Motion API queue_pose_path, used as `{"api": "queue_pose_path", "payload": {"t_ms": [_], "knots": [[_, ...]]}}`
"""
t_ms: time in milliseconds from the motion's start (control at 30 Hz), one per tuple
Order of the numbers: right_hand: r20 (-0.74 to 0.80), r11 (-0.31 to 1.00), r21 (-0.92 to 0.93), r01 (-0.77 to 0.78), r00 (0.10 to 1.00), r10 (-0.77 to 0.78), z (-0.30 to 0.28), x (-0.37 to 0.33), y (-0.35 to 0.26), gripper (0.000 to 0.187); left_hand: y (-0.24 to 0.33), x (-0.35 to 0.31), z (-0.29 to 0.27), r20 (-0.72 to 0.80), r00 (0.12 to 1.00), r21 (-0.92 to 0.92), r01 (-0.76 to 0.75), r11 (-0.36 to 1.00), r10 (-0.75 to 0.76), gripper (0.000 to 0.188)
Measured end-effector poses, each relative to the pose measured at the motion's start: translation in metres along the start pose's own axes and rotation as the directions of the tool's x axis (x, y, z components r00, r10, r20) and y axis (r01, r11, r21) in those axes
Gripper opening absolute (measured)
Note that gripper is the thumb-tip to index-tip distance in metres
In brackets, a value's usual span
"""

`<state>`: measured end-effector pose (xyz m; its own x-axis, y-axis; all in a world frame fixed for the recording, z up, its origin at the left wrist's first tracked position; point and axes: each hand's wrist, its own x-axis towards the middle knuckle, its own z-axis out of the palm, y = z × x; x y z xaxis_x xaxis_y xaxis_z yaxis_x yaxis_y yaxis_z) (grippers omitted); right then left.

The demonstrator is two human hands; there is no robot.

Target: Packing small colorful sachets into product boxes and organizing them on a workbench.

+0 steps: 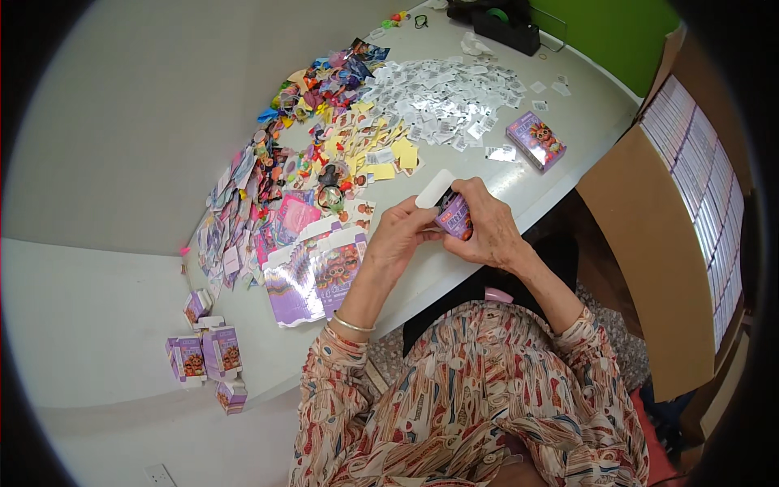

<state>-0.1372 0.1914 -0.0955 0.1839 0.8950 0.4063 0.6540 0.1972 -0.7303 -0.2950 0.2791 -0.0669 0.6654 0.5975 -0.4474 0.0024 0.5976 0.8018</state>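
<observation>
Both of my hands are around a small purple cardboard box with its white end flap raised, held over the table's near edge. My right hand grips the box body from the right. My left hand has its thumb and fingers closed at the open end, by the flap. What lies inside the box is mostly hidden. A stack of flat, unfolded purple cartons lies left of my left hand. To the right beyond my hands, a closed purple box rests on the table.
A heap of small white packets covers the far table, beside yellow cards and mixed colourful trinkets. Several purple boxes sit at the lower left. A black tape dispenser stands at the back. At right, a large carton holds packed rows.
</observation>
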Motion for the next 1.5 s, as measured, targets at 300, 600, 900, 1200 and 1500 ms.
{"api": "queue_pose_path", "payload": {"t_ms": [300, 600, 900, 1200, 1500], "knots": [[0.088, 0.991, -0.13, 0.011, 0.996, 0.0, 0.001, -0.001, 0.008, 0.083, -0.028, -0.019, 0.022, 0.051, 0.85, 0.718, -0.396, 0.573, 0.524, 0.039], [0.107, 0.997, -0.072, -0.01, 0.994, 0.018, -0.003, -0.001, 0.003, 0.082, -0.029, -0.013, 0.033, -0.131, 0.802, 0.339, -0.516, 0.787, 0.582, 0.043], [0.008, 0.984, -0.152, 0.097, 0.995, -0.097, 0.005, -0.004, 0.005, 0.077, -0.03, -0.008, 0.021, 0.021, 0.845, 0.734, -0.376, 0.566, 0.534, 0.029], [0.021, 0.981, -0.165, 0.098, 0.995, -0.096, 0.004, -0.005, 0.005, 0.082, -0.035, -0.003, 0.014, 0.005, 0.79, 0.702, -0.439, 0.561, 0.613, 0.026], [0.116, 0.995, -0.102, -0.02, 0.993, 0.032, 0.001, -0.002, 0.009, 0.079, -0.034, -0.01, 0.016, -0.174, 0.885, 0.092, -0.423, 0.901, 0.433, 0.038]]}}
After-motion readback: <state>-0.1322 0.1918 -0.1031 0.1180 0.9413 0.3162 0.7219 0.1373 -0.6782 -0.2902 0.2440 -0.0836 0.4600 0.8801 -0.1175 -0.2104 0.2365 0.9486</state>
